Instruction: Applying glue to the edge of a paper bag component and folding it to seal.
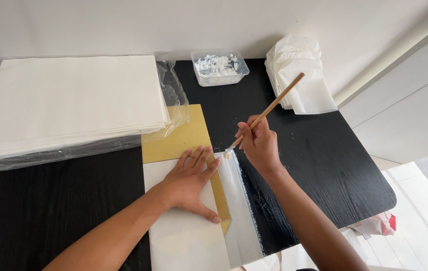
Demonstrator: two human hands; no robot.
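At lower centre of the frame, the left hand (pixel 190 181) lies flat with fingers spread on a white sheet (pixel 184 236) over a gold card (pixel 179 136). Just right of it, the right hand (pixel 259 144) pinches a wooden brush (pixel 269 109), bristle tip touching the folded paper flap (pixel 239 200). A paper stack (pixel 71 100) occupies the upper left; a plastic tub (pixel 220 67) of white paste sits at upper centre on the black table (pixel 319 155).

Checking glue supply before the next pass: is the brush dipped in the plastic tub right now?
No, the brush in the right hand has its tip on the white paper strip, apart from the plastic tub.
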